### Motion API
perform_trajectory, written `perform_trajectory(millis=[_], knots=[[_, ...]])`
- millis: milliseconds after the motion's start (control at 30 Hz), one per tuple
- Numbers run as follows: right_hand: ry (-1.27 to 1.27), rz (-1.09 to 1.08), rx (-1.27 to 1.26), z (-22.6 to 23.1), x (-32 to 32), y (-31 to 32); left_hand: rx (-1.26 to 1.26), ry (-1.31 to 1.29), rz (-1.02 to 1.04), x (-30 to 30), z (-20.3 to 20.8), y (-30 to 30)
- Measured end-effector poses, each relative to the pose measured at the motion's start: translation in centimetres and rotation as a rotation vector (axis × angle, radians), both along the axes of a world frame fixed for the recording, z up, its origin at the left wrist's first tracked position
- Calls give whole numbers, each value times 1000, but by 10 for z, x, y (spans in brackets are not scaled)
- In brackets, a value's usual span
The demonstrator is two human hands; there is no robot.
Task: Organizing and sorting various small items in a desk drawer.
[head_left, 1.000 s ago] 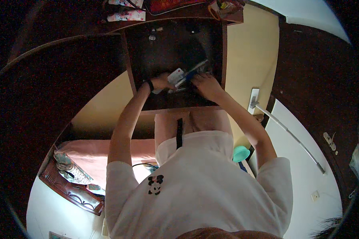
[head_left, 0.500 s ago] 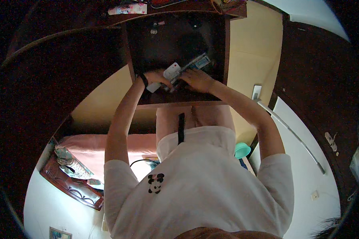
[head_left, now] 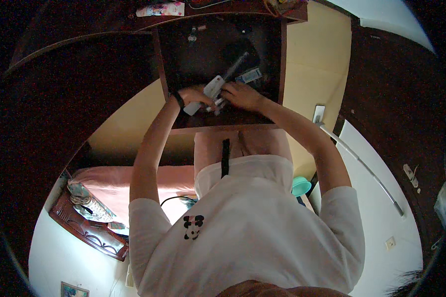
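Your left hand point(head_left: 194, 95), fingers curled, and right hand point(head_left: 243, 96), grip too hidden to tell, sit inside the drawer point(head_left: 283, 59), open presumably for access. The left holds a white piece point(head_left: 213, 85) aslant, probably steadying it; beyond the right are a thin strip point(head_left: 237, 66) and blue-and-white packet point(head_left: 249, 75).

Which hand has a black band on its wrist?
The left hand, with the black band around its wrist; the right hand has a bare wrist.

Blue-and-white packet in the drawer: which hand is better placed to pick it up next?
Probably the right hand: it is close by, on the near side of the blue-and-white packet, while the left hand is farther off, at the white item.
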State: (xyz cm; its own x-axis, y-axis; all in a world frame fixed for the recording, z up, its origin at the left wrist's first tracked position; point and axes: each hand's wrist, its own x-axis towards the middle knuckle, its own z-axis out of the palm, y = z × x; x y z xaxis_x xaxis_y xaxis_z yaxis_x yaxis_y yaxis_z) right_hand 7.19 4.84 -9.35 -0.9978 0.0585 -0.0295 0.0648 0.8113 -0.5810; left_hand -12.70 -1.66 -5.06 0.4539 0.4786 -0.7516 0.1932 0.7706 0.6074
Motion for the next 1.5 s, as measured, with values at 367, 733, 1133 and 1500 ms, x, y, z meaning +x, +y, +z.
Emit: perform_trajectory(millis=[367,733,1133,1500], knots=[[-49,-399,-58,81,8,37,-228,-281,709,-20,30,-23],[493,-1582,-621,123,62,-10,973,929,161,-24,153,53],[427,-1560,-817,132,76,-49,1154,1108,169,-110,101,296],[411,-1651,-1127,131,116,-40,1405,1280,63,-82,146,278]])
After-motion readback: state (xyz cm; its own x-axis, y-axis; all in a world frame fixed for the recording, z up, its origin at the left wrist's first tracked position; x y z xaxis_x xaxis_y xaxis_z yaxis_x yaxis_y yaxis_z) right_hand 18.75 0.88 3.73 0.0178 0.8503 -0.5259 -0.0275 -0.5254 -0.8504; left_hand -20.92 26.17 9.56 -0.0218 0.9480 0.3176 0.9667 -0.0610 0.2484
